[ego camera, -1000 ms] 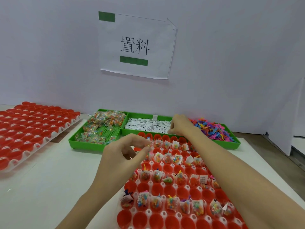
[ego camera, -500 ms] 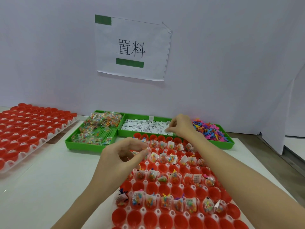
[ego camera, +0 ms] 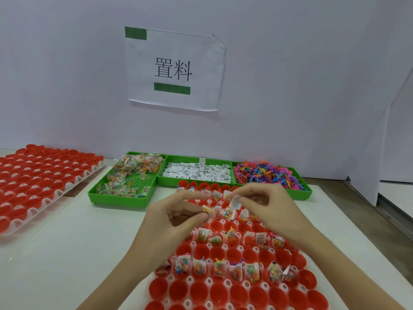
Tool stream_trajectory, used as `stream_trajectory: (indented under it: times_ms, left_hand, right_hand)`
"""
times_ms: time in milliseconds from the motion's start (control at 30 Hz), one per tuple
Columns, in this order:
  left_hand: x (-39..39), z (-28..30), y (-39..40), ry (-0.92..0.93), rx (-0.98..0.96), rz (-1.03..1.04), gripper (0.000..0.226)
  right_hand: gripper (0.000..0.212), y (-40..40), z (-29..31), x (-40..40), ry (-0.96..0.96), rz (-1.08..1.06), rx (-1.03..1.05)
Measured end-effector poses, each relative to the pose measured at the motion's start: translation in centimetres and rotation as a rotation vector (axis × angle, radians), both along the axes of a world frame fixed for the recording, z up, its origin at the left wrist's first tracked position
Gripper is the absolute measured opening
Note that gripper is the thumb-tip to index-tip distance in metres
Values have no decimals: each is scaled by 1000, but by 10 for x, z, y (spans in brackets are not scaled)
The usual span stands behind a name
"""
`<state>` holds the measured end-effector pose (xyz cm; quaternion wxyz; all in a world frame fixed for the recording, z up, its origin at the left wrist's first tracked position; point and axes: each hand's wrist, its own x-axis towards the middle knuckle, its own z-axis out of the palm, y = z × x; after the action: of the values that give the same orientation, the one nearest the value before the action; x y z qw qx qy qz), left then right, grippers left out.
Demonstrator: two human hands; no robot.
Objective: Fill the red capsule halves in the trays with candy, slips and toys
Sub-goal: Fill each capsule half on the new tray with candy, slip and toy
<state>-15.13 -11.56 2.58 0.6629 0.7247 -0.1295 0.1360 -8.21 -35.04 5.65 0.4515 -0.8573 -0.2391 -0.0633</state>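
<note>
your right hand [ego camera: 271, 211] pinches a white slip [ego camera: 235, 202] over the near tray [ego camera: 209, 281] of red capsule halves [ego camera: 217, 253]; your left hand [ego camera: 169, 220] pinches something small and yellowish. the slip looks light, flimsy paper, so hold its edge gently

A paper sign [ego camera: 175, 69] with green tape strips is hanging on the white wall [ego camera: 290, 74] behind the worktop [ego camera: 55, 253].

Glossy red plastic capsule halves [ego camera: 232, 294] are sitting in a translucent white plastic tray [ego camera: 209, 281] below the fingers [ego camera: 196, 217]. Beyond them, shiny green plastic bins [ego camera: 125, 201] are holding crinkly clear candy packets [ego camera: 134, 168] and matt paper slips [ego camera: 196, 173].
</note>
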Motion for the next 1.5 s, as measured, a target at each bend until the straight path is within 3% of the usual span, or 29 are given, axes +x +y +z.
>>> stream_trajectory:
  times_ms: [133, 367, 567, 667, 733, 867, 1100, 1300, 1500]
  left_hand:
    - [-7, -4, -16, 33, 20, -69, 12]
    - [-11, 1, -21, -45, 99, -50, 11]
    - [-17, 3, -25, -57, 80, -47, 18]
    - [-17, 2, -27, -84, 76, 11, 34]
    - [-16, 3, -24, -83, 58, 45, 39]
    - [-12, 5, -16, -92, 59, 44, 23]
    - [-8, 7, -10, -128, 101, 43, 19]
    - [-3, 6, -2, -151, 139, 65, 20]
    - [-4, 4, -3, -154, 147, 73, 15]
  right_hand:
    - [22, 0, -16, -44, -14, -18, 108]
    - [15, 10, -17, -63, -7, 73, 222]
    - [23, 3, -13, -67, 30, 98, 175]
    - [27, -2, -5, -65, 65, 105, 131]
    - [27, -7, 1, -52, 50, 61, 64]
    - [18, -18, 9, 8, -8, -111, -192]
    - [18, -18, -4, 124, -62, -298, -482]
    - [23, -3, -22, 159, 100, -337, -573]
    - [17, -5, -21, 168, 197, -406, -497]
